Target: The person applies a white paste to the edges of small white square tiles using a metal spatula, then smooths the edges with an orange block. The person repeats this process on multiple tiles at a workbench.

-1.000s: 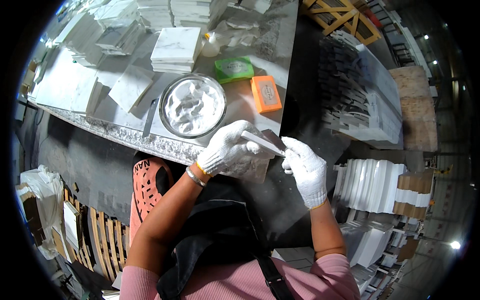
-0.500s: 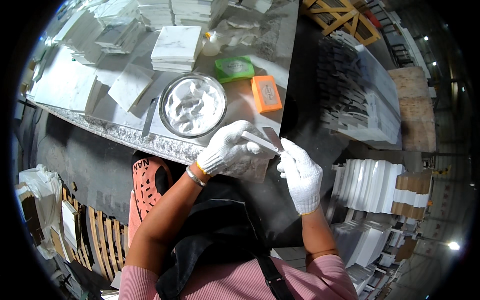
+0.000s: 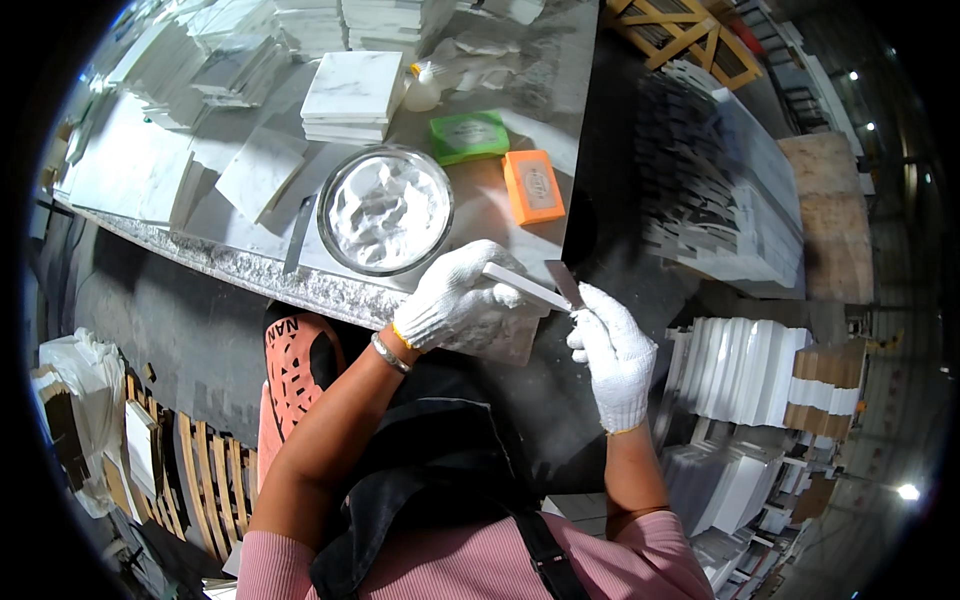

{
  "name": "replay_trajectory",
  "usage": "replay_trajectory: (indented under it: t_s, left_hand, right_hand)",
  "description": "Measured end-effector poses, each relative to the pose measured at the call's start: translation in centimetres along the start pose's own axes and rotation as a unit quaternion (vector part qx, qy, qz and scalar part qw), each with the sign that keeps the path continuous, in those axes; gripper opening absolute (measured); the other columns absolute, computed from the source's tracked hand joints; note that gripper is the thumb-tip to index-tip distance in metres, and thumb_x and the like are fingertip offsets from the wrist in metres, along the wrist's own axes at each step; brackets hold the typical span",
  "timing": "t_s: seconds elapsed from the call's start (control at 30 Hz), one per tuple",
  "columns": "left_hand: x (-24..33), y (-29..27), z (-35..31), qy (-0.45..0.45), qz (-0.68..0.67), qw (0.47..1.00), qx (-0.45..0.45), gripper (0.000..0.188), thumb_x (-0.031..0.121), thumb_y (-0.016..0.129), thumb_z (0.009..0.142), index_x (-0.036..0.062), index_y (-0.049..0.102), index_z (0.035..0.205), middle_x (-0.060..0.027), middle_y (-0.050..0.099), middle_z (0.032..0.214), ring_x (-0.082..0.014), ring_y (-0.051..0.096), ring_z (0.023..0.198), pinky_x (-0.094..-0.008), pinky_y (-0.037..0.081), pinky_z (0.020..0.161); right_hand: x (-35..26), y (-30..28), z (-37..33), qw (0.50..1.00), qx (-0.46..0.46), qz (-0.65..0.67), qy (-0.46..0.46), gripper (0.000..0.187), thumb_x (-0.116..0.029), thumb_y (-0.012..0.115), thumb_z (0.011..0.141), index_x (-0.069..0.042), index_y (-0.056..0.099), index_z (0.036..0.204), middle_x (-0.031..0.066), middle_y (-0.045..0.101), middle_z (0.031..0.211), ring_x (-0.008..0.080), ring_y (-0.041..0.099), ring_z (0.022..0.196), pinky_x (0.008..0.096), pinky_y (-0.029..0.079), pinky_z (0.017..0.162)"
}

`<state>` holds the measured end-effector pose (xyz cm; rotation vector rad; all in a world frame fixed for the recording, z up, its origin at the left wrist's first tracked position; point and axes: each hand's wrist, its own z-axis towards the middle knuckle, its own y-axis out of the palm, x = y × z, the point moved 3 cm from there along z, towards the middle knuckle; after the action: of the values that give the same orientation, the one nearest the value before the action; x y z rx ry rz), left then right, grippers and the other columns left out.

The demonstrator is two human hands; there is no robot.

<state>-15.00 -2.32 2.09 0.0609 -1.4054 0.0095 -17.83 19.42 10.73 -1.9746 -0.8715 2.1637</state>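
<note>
Both my hands wear white knit gloves. My left hand is closed around a thin white slab, its narrow edge turned up, just off the table's near edge. In my right hand is a thin, flat, grey-brown scraper blade. The fingers pinch its lower end, and the blade meets the slab's right end. Beyond my left hand stands a clear glass bowl holding lumpy white paste. A green box and an orange box lie to the bowl's right.
Stacked marble-look tiles and a single tile lie on the table. A white bottle with an orange tip lies behind the bowl. Stacked slabs stand on the right; wooden slats are at lower left.
My right hand has shifted slightly right and down with the scraper blade, which is now tilted the other way at the slab's end. My left hand and the slab have hardly moved.
</note>
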Motion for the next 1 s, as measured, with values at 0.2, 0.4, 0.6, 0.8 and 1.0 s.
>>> replay_trajectory:
  t_s: [0.2, 0.4, 0.6, 0.8, 1.0]
  left_hand:
    - [0.2, -0.1, 0.1, -0.001, 0.047, 0.999, 0.01, 0.031, 0.018, 0.077, 0.087, 0.0007, 0.067, 0.111, -0.0072, 0.068, 0.1, -0.0174, 0.067, 0.094, -0.0327, 0.054, 0.083]
    - [0.0, -0.1, -0.1, 0.019, 0.043, 0.999, 0.004, 0.029, 0.01, 0.076, 0.085, 0.0007, 0.068, 0.111, -0.0071, 0.068, 0.102, -0.0169, 0.067, 0.094, -0.033, 0.054, 0.084]
    - [-0.2, 0.2, 0.1, 0.001, 0.026, 1.0, 0.014, 0.029, 0.008, 0.076, 0.084, 0.0003, 0.068, 0.111, -0.0078, 0.069, 0.101, -0.0181, 0.068, 0.094, -0.0335, 0.054, 0.083]
    - [0.3, 0.0, -0.2, -0.002, 0.021, 1.0, 0.012, 0.031, 0.006, 0.076, 0.083, -0.0002, 0.067, 0.112, -0.008, 0.069, 0.101, -0.0163, 0.067, 0.093, -0.0321, 0.055, 0.082]
    - [-0.2, 0.1, -0.2, -0.012, 0.003, 1.0, 0.015, 0.029, 0.008, 0.078, 0.084, 0.0008, 0.068, 0.111, -0.0073, 0.069, 0.103, -0.0158, 0.069, 0.096, -0.0313, 0.055, 0.084]
  right_hand:
    - [-1.1, 1.7, 0.4, 0.997, -0.016, -0.035, -0.064, 0.03, -0.001, 0.069, 0.096, 0.0, 0.071, 0.126, 0.011, 0.077, 0.101, 0.0091, 0.072, 0.075, 0.0238, 0.056, 0.061]
    - [-0.1, 0.2, -0.4, 0.999, 0.04, -0.032, -0.018, 0.031, -0.002, 0.068, 0.097, -0.004, 0.071, 0.127, 0.0089, 0.077, 0.094, 0.0079, 0.068, 0.069, 0.0229, 0.054, 0.059]
    - [-0.8, 2.5, 0.6, 0.981, 0.044, -0.128, -0.14, 0.03, -0.003, 0.069, 0.097, -0.001, 0.07, 0.126, 0.0137, 0.077, 0.095, 0.0131, 0.074, 0.074, 0.0268, 0.058, 0.063]
    - [-0.9, 0.9, -0.5, 0.996, 0.039, -0.06, -0.053, 0.03, -0.004, 0.069, 0.097, -0.002, 0.071, 0.127, 0.0118, 0.077, 0.096, 0.0098, 0.072, 0.072, 0.0241, 0.056, 0.06]
    - [-0.9, 2.2, -0.3, 0.994, 0.062, -0.065, -0.063, 0.03, -0.002, 0.07, 0.096, -0.002, 0.071, 0.125, 0.0144, 0.077, 0.096, 0.0133, 0.074, 0.073, 0.0265, 0.057, 0.062]
